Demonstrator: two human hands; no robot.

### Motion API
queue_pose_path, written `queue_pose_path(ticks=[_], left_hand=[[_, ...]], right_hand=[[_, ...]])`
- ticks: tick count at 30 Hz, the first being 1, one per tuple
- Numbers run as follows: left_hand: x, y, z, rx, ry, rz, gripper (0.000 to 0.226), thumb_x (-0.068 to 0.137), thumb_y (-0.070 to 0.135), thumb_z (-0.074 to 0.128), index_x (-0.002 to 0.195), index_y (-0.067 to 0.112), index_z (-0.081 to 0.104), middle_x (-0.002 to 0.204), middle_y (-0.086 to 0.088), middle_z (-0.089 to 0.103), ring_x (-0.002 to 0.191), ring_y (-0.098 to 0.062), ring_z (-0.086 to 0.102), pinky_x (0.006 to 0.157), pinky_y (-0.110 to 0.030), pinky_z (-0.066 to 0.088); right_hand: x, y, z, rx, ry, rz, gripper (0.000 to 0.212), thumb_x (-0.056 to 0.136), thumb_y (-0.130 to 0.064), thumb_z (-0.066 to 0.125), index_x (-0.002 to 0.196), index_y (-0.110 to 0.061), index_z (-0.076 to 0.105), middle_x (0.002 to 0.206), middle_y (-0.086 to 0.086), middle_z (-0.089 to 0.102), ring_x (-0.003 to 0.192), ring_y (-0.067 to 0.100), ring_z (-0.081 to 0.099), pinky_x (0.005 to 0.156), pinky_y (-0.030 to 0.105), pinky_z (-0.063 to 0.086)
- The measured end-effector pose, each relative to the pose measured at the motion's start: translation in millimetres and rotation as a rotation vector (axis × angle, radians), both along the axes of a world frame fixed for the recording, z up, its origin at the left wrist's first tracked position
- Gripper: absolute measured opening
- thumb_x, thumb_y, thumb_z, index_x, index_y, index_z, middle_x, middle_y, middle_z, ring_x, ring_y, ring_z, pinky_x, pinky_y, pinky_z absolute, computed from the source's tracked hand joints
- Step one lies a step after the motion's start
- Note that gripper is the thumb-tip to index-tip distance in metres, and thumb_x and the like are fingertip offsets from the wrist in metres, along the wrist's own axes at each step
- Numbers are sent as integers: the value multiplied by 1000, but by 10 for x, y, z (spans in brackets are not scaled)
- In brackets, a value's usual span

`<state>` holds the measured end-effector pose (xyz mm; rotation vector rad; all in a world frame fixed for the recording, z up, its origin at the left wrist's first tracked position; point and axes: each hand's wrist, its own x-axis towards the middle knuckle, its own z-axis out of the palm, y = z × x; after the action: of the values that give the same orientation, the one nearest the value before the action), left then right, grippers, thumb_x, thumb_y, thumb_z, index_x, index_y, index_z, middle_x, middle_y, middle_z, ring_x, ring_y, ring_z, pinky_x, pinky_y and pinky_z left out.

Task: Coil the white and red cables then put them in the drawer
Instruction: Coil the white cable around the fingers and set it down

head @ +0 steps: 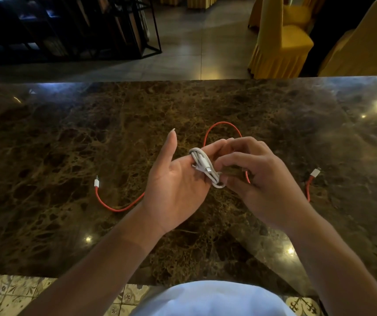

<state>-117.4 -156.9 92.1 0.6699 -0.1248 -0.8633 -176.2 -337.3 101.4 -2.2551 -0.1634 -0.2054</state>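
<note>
A white cable (pixel 202 166) is wound in several loops round the fingers of my left hand (pixel 176 185), palm up with the thumb pointing away. My right hand (pixel 256 179) pinches the lower end of that white coil with curled fingers. A red cable (pixel 119 207) lies uncoiled on the dark marble counter (pixel 69 137) beneath both hands. One white plug of it lies at the left (pixel 96 182), another at the right (pixel 315 173), and a loop (pixel 223 124) arcs beyond my hands. No drawer is in view.
The counter's far edge runs across the frame, with a tiled floor beyond. Chairs with yellow covers (pixel 281 39) stand at the back right and a dark metal shelf frame (pixel 114 26) at the back left. Patterned floor tiles (pixel 11 295) show at the near edge.
</note>
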Motion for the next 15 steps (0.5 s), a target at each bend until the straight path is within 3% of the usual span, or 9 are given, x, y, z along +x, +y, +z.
queue_pose_path(ticks=[3,7,10,12,15], left_hand=[[26,21,17,-14,3,51,92,97,68,39,157,-2,33,162,-17,45,153,-27,39,125,-39,29],[58,52,40,-48,14,175,96,97,72,37,157,-3,34,163,-17,44,155,-30,35,131,-42,16],[53,49,39,-17,-5,196,95,95,72,37,155,-2,37,162,-15,44,155,-29,35,132,-42,15],[50,39,31,37,-31,179,94,94,73,36,153,0,41,162,-13,45,156,-26,34,131,-41,16],[31,35,53,107,-112,136,92,93,72,38,152,2,42,164,-10,44,157,-22,30,130,-40,17]], right_hand=[[48,64,2,103,-29,-43,27,87,-16,81,108,-32,77,109,-13,63,107,10,61,92,35,53],[48,183,-86,194,-22,-241,23,87,-42,75,102,-25,72,90,-11,65,79,8,61,68,22,47],[-12,232,-141,264,-25,-145,17,92,-29,75,106,-20,75,89,-7,70,76,13,65,65,27,51],[-13,203,-138,252,-47,-157,17,91,-20,77,108,-19,77,93,-7,73,83,14,69,72,35,57],[18,167,-96,269,-25,-167,20,90,-11,78,107,-20,79,95,-9,75,89,11,70,78,32,57]])
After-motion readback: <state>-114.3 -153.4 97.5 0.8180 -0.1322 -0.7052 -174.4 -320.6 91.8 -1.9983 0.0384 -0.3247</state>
